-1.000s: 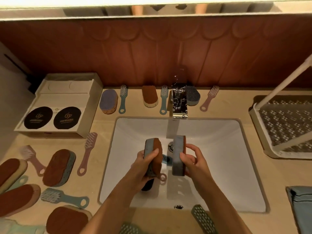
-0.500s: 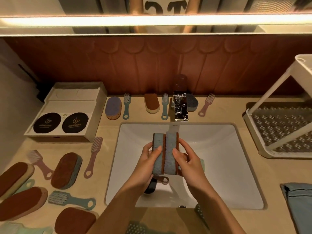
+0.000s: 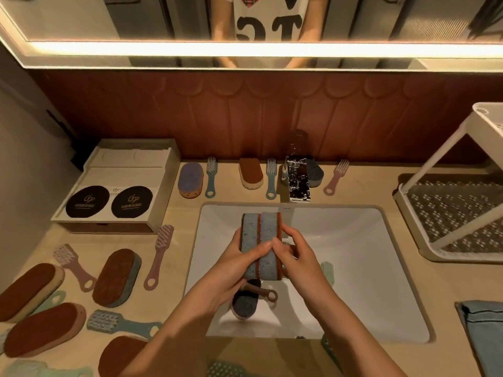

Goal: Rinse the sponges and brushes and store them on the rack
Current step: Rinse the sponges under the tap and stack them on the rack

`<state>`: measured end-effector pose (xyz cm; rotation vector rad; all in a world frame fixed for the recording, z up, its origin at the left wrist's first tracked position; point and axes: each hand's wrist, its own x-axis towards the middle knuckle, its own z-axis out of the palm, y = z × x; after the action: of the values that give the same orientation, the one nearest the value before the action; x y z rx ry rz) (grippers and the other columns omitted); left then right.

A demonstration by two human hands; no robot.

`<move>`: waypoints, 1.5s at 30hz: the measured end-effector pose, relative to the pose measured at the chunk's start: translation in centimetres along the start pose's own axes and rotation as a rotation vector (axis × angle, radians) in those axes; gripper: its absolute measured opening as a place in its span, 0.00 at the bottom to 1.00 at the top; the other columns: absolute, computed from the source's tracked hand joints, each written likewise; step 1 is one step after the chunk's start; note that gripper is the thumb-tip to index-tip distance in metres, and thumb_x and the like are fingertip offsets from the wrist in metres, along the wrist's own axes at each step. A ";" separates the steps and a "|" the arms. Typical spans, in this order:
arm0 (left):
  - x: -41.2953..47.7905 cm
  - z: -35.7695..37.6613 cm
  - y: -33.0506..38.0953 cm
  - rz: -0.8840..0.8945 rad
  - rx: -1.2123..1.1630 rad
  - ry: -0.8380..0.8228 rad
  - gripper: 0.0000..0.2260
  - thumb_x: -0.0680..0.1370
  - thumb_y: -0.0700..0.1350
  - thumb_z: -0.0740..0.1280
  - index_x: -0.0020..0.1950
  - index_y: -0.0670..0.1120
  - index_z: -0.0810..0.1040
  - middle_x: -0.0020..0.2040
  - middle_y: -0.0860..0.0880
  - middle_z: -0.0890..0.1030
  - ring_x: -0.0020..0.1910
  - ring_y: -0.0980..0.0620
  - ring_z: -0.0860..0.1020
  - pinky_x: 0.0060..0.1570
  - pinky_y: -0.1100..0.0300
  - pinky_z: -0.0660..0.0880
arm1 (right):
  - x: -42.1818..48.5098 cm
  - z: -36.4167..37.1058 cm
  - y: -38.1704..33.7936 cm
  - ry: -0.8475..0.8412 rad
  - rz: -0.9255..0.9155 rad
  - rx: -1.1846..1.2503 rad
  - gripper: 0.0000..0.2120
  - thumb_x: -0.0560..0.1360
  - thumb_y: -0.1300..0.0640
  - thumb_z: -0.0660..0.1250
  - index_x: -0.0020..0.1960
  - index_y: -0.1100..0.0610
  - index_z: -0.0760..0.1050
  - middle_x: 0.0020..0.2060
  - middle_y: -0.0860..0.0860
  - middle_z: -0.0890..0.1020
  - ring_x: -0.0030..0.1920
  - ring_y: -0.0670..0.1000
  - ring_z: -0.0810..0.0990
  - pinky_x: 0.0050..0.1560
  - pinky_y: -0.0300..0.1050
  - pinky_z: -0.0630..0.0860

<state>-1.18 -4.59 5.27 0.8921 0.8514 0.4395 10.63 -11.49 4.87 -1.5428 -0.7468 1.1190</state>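
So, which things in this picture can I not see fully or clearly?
Head view: dark sponge and brown brush in the sink lie partly under the left hand and the two held sponges.
Rack and blue cloth are cut off by the right edge.
Print on the black discs is too small to read.

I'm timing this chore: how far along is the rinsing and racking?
Done: nothing shows on the rack yet. In hand: left hand and right hand hold two sponges together over the sink. Left: a dark sponge and a brush in it, plus many more on the counter.
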 end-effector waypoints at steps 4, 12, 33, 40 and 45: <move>0.5 -1.4 1.1 0.013 0.103 0.040 0.26 0.69 0.44 0.73 0.65 0.48 0.70 0.57 0.45 0.80 0.56 0.46 0.79 0.57 0.49 0.76 | 0.4 -0.8 -1.5 0.007 -0.003 -0.154 0.17 0.77 0.45 0.58 0.64 0.47 0.70 0.61 0.49 0.72 0.60 0.47 0.73 0.52 0.35 0.73; -1.1 -3.1 7.1 0.065 0.645 -0.304 0.31 0.72 0.36 0.71 0.69 0.55 0.63 0.59 0.48 0.77 0.56 0.52 0.78 0.50 0.61 0.78 | 1.3 -1.9 -6.1 -0.314 -0.039 -0.260 0.29 0.70 0.44 0.65 0.69 0.38 0.60 0.60 0.45 0.70 0.56 0.47 0.76 0.48 0.41 0.79; 0.5 6.3 10.5 0.384 0.707 -0.073 0.33 0.66 0.66 0.69 0.66 0.56 0.64 0.64 0.56 0.69 0.64 0.58 0.71 0.53 0.67 0.74 | 0.6 -10.2 -10.5 0.004 -0.105 -0.031 0.13 0.75 0.53 0.65 0.59 0.52 0.73 0.47 0.51 0.80 0.44 0.48 0.82 0.41 0.47 0.83; 1.9 12.5 10.9 0.682 0.915 -0.034 0.33 0.61 0.63 0.72 0.64 0.61 0.65 0.60 0.62 0.74 0.59 0.67 0.71 0.55 0.73 0.70 | 0.9 -16.8 -13.6 0.099 -0.120 0.049 0.12 0.75 0.51 0.64 0.58 0.51 0.75 0.51 0.54 0.81 0.49 0.53 0.82 0.42 0.50 0.82; 2.8 18.2 12.9 0.831 0.995 0.049 0.31 0.61 0.66 0.73 0.60 0.65 0.65 0.56 0.67 0.73 0.56 0.74 0.70 0.48 0.83 0.65 | 0.9 -22.7 -16.6 0.058 -0.170 -0.035 0.12 0.76 0.48 0.61 0.58 0.48 0.74 0.51 0.50 0.81 0.49 0.50 0.82 0.42 0.47 0.82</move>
<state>15.08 -4.41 20.81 2.1914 0.6933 0.7662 33.36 -14.94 21.09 -1.5041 -0.8454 0.9365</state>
